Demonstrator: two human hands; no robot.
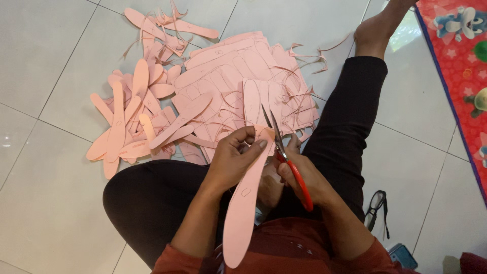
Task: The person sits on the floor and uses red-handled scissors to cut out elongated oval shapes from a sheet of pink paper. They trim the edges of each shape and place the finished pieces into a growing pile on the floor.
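Head view: hands trim pink insole with red-handled scissors.

Bare tile floor lies open left; pink cutout pile and black-clad leg crowd ahead.

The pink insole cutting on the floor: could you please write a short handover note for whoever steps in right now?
Left hand: grips the pink insole piece near its top end, held over the lap.
Right hand: holds the red-handled scissors, blades open at the piece's upper edge.
Done: a pile of cut insoles lies on the tiled floor to the left.
Left: the stack of uncut pink sheets ahead, with thin trimmings strewn around it.
Eyeglasses lie on the floor at the right.
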